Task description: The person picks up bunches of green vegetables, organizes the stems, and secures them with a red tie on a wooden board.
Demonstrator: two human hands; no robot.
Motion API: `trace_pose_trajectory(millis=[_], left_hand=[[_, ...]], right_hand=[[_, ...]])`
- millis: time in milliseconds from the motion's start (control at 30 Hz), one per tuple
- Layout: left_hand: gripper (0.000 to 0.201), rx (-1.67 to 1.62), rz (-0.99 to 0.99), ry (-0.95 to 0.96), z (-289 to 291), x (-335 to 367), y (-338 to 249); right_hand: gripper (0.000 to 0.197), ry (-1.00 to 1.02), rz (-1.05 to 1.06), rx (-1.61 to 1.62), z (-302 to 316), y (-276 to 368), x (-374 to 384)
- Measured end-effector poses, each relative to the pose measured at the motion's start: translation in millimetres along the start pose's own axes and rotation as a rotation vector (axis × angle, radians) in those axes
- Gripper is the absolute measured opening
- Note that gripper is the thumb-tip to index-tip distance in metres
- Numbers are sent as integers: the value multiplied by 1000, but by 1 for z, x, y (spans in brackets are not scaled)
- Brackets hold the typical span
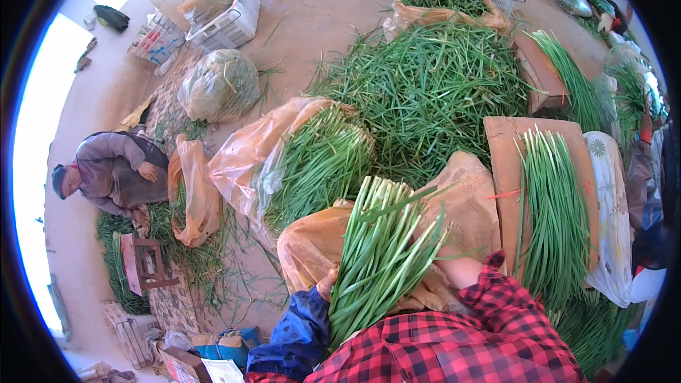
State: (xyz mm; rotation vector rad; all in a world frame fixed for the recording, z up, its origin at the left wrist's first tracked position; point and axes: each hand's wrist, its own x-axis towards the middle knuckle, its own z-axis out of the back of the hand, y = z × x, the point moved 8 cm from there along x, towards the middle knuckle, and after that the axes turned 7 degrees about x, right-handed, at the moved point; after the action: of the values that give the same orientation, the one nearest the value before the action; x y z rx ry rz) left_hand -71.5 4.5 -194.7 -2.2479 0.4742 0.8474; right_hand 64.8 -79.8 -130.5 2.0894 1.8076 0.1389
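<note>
A thick bunch of garlic chives (383, 241) stands tilted over my lap, pale cut ends up and green leaves trailing down toward my body. My left hand (328, 284) is closed round its lower left side; leaves cover part of the fingers. From the right, my right hand (441, 247) reaches in against the bunch, its fingers largely hidden behind the stalks. Brown plastic sheeting (461, 191) covers my knees. Just beyond my left knee, more chives (323, 163) lie in an open orange plastic bag (248, 145).
A large heap of loose chives (433, 92) spreads in front of me. To my right, tied chives (557, 206) rest on a brown board (500, 163). Another person (117, 167) sits at left near a small wooden stool (145, 262). White crates (230, 18) stand farther back.
</note>
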Motion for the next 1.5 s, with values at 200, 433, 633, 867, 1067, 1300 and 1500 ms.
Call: trace_pose_trajectory(millis=[200,433,633,867,1067,1300,1500], left_hand=[[68,-304,173,128,3,-22,33],[71,-237,107,376,-31,-40,15],[72,7,71,415,-53,-49,17],[74,93,61,427,-67,-42,26],[72,133,28,349,-70,-47,17],[59,100,-42,112,-85,-58,-25],[64,-61,-11,61,-87,-55,-19]], right_hand=[[93,-84,10,-419,-8,-7,-82],[81,-241,197,-3,-3,62,-29],[28,-325,370,-80,-24,114,5],[26,-580,378,-121,-4,166,-9],[17,-589,801,-312,-18,282,-53],[69,-324,-94,-1847,-108,114,-14],[42,-378,-77,-2000,-55,74,-7]])
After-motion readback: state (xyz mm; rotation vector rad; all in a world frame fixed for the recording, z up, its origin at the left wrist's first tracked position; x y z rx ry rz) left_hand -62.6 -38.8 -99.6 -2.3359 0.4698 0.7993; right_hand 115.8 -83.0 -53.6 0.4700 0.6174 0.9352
